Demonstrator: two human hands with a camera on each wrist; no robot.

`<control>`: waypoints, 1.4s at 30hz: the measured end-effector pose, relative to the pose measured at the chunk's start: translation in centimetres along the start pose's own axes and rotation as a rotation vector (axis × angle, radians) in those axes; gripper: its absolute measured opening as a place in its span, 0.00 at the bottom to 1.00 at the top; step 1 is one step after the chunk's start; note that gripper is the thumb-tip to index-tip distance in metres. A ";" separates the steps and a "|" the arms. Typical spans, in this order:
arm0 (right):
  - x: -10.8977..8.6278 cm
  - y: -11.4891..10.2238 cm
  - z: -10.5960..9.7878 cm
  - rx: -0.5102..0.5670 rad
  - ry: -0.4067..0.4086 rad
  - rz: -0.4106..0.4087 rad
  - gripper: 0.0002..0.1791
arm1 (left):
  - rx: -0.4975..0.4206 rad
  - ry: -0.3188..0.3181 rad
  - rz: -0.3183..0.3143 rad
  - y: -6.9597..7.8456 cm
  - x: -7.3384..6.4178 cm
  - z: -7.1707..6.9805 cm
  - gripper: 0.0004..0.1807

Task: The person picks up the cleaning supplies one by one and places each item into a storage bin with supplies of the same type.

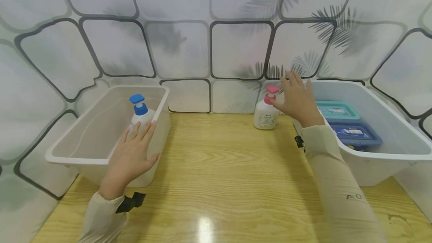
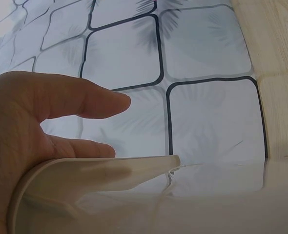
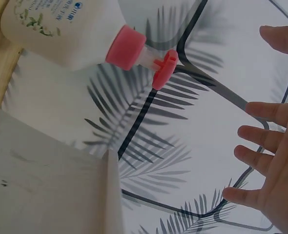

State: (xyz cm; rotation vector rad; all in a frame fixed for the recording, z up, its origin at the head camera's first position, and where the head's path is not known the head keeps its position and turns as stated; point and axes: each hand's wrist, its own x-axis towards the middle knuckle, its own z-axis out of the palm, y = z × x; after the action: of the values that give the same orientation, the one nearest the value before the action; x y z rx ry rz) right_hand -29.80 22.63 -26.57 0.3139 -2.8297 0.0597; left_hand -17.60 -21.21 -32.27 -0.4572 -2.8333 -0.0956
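Note:
My left hand (image 1: 132, 155) reaches over the near right corner of the left bin (image 1: 162, 123), fingers extended towards a white pump bottle with a blue top (image 1: 138, 104). The hand covers the lower part of that bottle, so contact cannot be told. In the left wrist view the thumb (image 2: 102, 101) stands apart above the bin's rim (image 2: 149, 161). My right hand (image 1: 297, 100) is raised with fingers spread beside a white pump bottle with a pink top (image 1: 266, 113). The right wrist view shows a gap between that hand (image 3: 285, 165) and the pink pump head (image 3: 166, 70).
At the right, a white bin (image 1: 388, 115) holds a teal-lidded pack (image 1: 337, 110) and a dark blue one (image 1: 354, 133). The wooden tabletop (image 1: 216, 168) runs between both bins. Behind them rises a patterned wall (image 1: 182, 48).

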 end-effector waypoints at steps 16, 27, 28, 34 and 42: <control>-5.3 1.0 0.8 -0.010 -0.003 0.035 0.48 | 0.008 -0.002 -0.015 -0.1 -0.1 0.0 0.45; -7.7 2.9 0.8 -0.068 -0.045 0.017 0.45 | 0.019 -0.004 -0.009 -0.1 0.0 0.0 0.45; -7.8 3.1 0.8 -0.068 -0.056 0.020 0.44 | 0.022 -0.003 -0.009 -0.1 0.0 0.0 0.45; -8.3 3.9 0.9 -0.105 -0.127 0.008 0.46 | 0.019 -0.003 -0.007 0.0 0.0 0.0 0.45; -8.8 4.5 1.0 -0.051 -0.247 -0.009 0.48 | 0.022 -0.001 -0.012 0.0 -0.1 0.0 0.45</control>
State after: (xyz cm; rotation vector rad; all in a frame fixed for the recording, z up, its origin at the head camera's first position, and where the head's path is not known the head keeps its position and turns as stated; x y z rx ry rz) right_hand -22.86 28.77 -30.13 0.3446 -3.0678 -0.0568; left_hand -17.52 -21.26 -32.32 -0.4355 -2.8350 -0.0666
